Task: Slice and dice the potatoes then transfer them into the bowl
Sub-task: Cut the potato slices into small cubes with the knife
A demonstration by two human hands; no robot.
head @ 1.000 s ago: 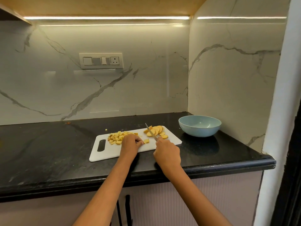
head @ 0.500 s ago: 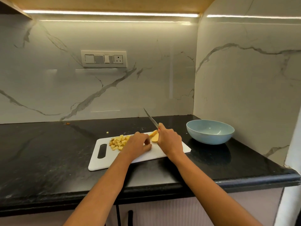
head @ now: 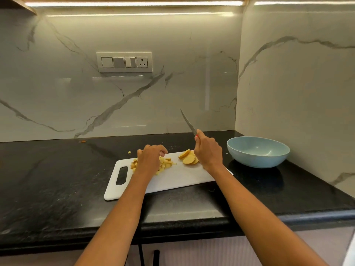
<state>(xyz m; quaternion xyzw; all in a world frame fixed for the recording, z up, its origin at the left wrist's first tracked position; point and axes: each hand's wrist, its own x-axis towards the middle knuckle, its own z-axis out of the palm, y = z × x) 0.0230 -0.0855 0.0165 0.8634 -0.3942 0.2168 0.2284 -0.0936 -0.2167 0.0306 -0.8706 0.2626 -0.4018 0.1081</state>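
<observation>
White marble walls (head: 172, 96) — black countertop (head: 48, 179), strip light (head: 134, 3) overhead.

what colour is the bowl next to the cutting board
Light blue; the bowl shows clearly in the head view.

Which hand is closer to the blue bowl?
Right. The right hand, holding the knife, is just left of the blue bowl; the left hand rests on diced potato farther left.

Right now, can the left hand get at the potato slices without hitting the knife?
Probably yes: the left hand rests on the diced potato, the potato slices lie just beside it, and the knife is raised.
</observation>
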